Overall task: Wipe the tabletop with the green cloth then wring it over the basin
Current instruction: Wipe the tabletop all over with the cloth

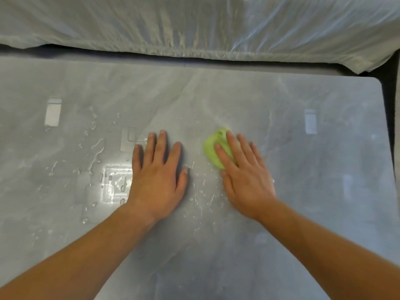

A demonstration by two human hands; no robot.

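Wipe approx halfway imo: your right hand [245, 176] presses flat, fingers straight, on green cloth [213, 151] mid tabletop [324, 213]. Left hand [158, 180] flat, holds nothing. Droplets [95, 152] left side remain. Wring pending, basin not in view.

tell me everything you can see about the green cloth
The green cloth is a small light-green wad of soft fabric, bunched rather than spread. It lies on the wet grey tabletop, right of centre. The right hand presses flat on it with straight fingers, covering its near-right part. The left hand is apart from it.
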